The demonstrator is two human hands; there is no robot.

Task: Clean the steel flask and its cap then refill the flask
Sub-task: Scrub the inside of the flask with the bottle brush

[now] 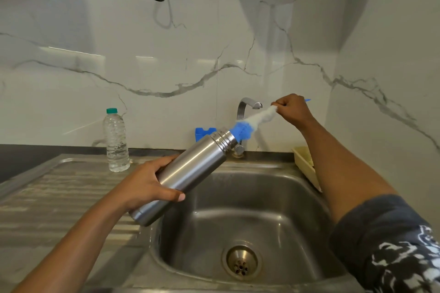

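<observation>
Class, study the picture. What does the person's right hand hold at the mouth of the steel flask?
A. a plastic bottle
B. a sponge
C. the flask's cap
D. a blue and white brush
D: the right hand grips a brush whose blue and white bristles sit at the open mouth of the steel flask, held tilted by the left hand.

head view, down over sink (pixel 273 197)

I see a silver flask (pixel 190 169), a blue-and-white brush (pixel 247 126), a teal-capped clear bottle (pixel 116 140) at nine o'clock, and a grey-veined white wall (pixel 166 66).
</observation>
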